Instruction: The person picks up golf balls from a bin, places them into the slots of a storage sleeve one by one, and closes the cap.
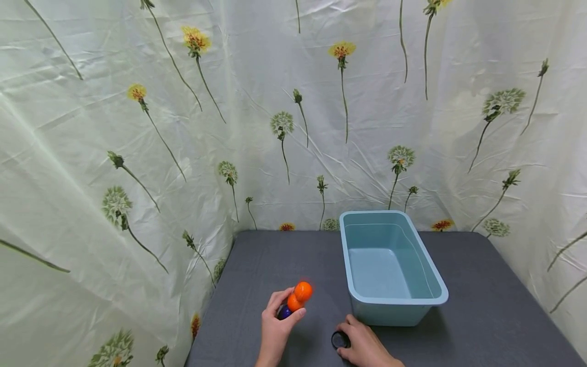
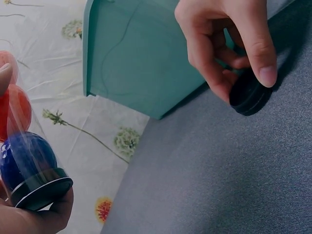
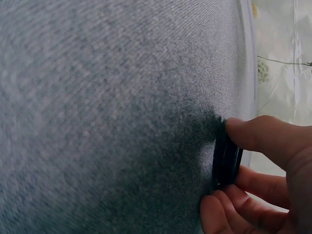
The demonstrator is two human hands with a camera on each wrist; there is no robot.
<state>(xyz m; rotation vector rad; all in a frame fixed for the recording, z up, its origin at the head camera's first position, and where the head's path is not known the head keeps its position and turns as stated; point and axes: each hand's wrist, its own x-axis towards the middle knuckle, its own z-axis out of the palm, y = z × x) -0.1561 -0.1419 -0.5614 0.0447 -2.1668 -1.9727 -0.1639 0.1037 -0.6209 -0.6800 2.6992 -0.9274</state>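
My left hand (image 1: 277,326) grips a clear tube of balls (image 1: 295,300), tilted up to the right; two orange balls sit above a blue one (image 2: 24,158), with a black base ring (image 2: 41,191) at the bottom. The tube's upper end looks uncapped. My right hand (image 1: 364,344) pinches a small black round cap (image 1: 339,339) that lies on the grey table (image 1: 481,316), thumb and fingers curled round its rim (image 2: 248,95). In the right wrist view the cap (image 3: 226,158) shows edge-on between thumb and fingers.
A light blue plastic tub (image 1: 390,265), with nothing in it, stands on the table just beyond my right hand. Floral sheeting (image 1: 137,153) walls in the table at the back and both sides.
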